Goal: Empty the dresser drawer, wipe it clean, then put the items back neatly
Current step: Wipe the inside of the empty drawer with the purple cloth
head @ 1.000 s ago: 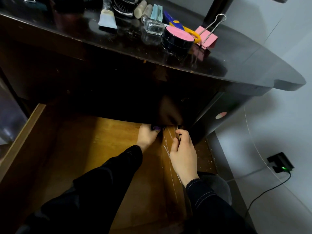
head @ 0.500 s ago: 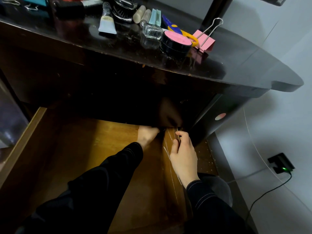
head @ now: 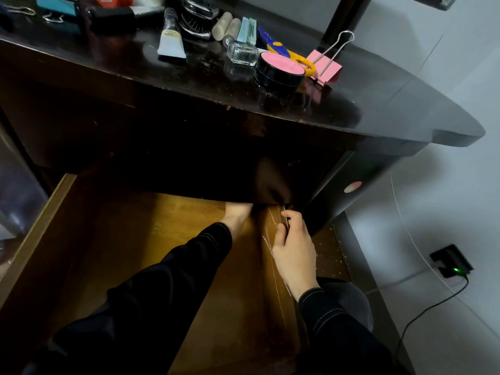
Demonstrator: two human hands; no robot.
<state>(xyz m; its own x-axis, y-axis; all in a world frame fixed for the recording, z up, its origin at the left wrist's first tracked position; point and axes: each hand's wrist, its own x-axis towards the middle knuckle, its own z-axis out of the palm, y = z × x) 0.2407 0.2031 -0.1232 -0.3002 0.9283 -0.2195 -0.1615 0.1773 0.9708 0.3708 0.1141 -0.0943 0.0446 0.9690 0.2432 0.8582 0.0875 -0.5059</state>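
The wooden dresser drawer (head: 162, 239) is pulled far out, and the part of its bottom that I can see is bare. My left hand (head: 236, 215) reaches to the drawer's back, its fingers hidden in the dark under the dresser front. My right hand (head: 295, 253) grips the top edge of the drawer's scratched right wall (head: 281, 315), thumb and forefinger curled over it. Several drawer items lie on the glossy dresser top (head: 378, 104): a pink-lidded black jar (head: 280, 70), a pink binder clip (head: 324, 64), a small glass bottle (head: 242, 52), a tube (head: 171, 39) and blue-yellow scissors (head: 284, 50).
The drawer's left wall (head: 40, 226) runs along the left side. A hairbrush (head: 196, 20) and more clips lie at the back of the top. On the white floor to the right sits a black charger (head: 451, 262) with a green light and a trailing cable.
My left hand has pushed deeper under the dresser front; the small purple thing at its fingertips a second ago is out of sight. My right hand stays on the drawer wall.
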